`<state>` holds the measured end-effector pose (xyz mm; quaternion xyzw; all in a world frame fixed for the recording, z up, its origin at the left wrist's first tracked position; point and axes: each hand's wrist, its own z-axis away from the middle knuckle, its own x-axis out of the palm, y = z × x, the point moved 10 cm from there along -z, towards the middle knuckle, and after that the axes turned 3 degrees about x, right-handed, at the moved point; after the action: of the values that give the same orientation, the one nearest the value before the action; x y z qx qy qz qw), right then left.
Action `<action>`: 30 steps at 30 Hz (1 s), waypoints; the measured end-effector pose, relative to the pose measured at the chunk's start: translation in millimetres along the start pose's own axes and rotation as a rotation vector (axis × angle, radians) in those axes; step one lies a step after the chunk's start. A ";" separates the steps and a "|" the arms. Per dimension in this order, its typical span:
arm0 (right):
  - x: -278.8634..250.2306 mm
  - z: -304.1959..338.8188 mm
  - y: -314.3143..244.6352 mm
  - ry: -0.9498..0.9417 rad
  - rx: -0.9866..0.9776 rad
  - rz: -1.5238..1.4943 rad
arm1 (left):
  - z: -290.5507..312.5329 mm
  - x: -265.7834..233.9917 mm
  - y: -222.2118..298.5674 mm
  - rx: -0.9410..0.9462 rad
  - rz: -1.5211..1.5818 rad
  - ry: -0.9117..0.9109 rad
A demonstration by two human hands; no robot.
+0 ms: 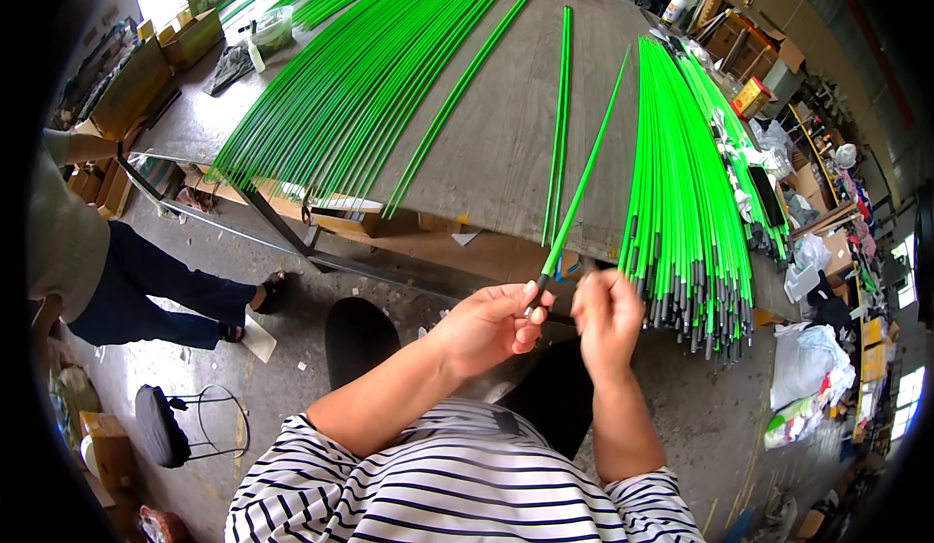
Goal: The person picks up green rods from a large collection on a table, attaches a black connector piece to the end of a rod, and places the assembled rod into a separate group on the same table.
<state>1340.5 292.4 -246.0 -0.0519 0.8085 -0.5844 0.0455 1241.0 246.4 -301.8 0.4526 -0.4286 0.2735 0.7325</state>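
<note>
Between the thumb and fingers of my left hand (pixel 494 327) is a thin, tapering green rod (pixel 582 193), pinched near its dark thick end. Its tip points up and away over the table. Beside it, my right hand (pixel 608 319) is raised with fingers curled and partly blurred by motion. A dark smear shows at its fingertips, too unclear to name. Just right of my right hand lies a dense bundle of green rods (pixel 671 183), their black ends overhanging the table's near edge. Two thinner green rods (pixel 561 105) lie left of the held one.
The wooden table (pixel 486 154) carries a wide row of green rods (pixel 360 76) on the left and a separate pair (pixel 457 105). Another person (pixel 88 251) stands at far left, near a round black stool (pixel 162 426). White sacks (pixel 808 368) and cluttered shelves line the right.
</note>
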 end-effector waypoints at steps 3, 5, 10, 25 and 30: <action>-16.8 -51.9 1.7 0.084 -0.040 0.894 | 0.8 -6.1 11.8 0.051 -0.101 -0.037; -20.9 -82.5 19.0 0.138 -0.060 1.243 | -3.6 -5.9 15.1 0.079 -0.177 -0.028; 13.4 -88.5 3.3 0.087 -0.623 1.352 | 0.9 0.6 33.7 0.189 -0.538 0.000; 29.3 -3.2 -36.6 -0.269 0.082 -0.245 | 59.7 41.4 84.5 0.969 -1.080 0.130; 27.1 -0.6 -32.3 -0.271 0.126 -0.289 | 55.0 34.8 82.0 0.877 -0.973 0.119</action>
<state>1314.5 279.2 -215.5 -0.2427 0.7411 -0.6218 0.0726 1172.2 233.6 -223.9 0.8354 0.0176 0.0849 0.5427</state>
